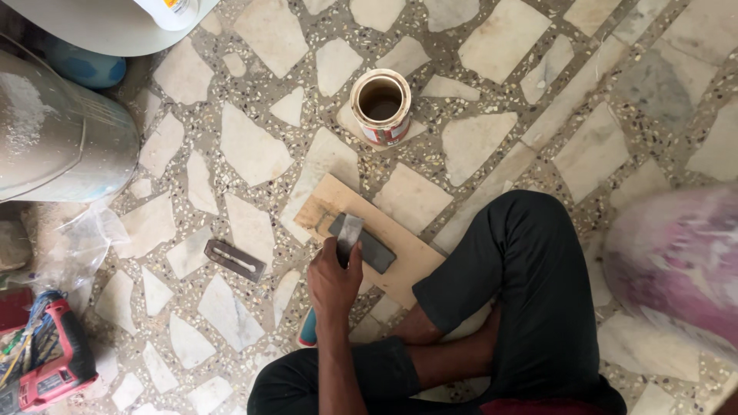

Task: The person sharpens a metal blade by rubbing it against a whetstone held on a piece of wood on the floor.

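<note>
We see a flat metal blade lying on a dark sharpening stone, which rests on a wooden board on the terrazzo floor. Our left hand covers the blade's near end, fingers pressed together on it. Our right hand is out of view. Beyond the board stands an open tin can; left of it lies a slotted metal plate.

A makeshift floor workshop in a home, by the look of it. Stone-chip mosaic floor throughout. A red power tool lies lower left, a metal blade centre-left.
</note>
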